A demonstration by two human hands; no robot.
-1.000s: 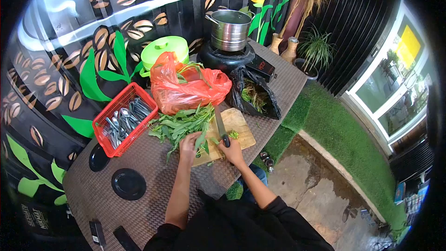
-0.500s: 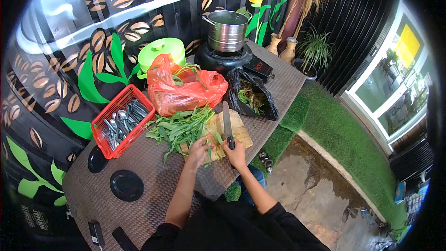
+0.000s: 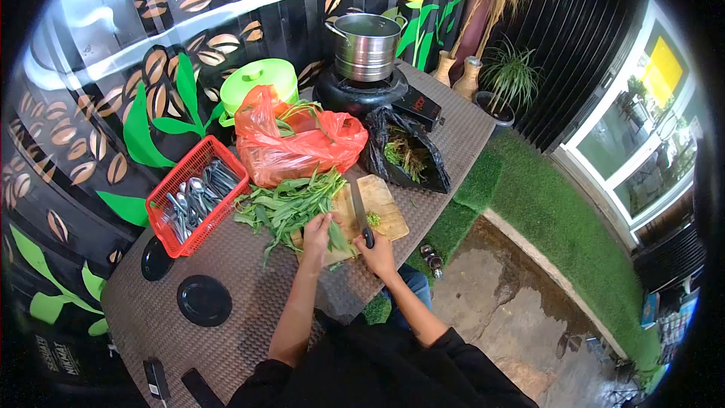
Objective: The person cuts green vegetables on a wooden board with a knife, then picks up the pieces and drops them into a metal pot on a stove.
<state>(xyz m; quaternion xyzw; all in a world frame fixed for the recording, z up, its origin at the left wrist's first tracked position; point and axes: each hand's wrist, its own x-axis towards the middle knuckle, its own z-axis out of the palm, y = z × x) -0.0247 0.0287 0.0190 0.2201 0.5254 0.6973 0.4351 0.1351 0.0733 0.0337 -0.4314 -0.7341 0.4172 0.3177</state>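
My right hand (image 3: 377,255) is closed round the black handle of a knife (image 3: 358,204), whose blade points away from me over the wooden cutting board (image 3: 389,204). My left hand (image 3: 318,232) pinches green stems at the board's left side. A pile of leafy greens (image 3: 283,204) spreads from the table onto the board's left part. Small cut pieces (image 3: 373,218) lie on the board just right of the blade.
Behind the greens are a red plastic bag (image 3: 279,151), a black bag (image 3: 423,162) and a red cutlery basket (image 3: 198,238). A steel pot (image 3: 367,53) sits on a stove. Black plates (image 3: 205,301) lie at left; a green lidded pot (image 3: 257,83) stands farther back.
My left hand has moved slightly up and its fingers have closed on the stems. The knife has shifted left, and cut pieces now show beside its blade.
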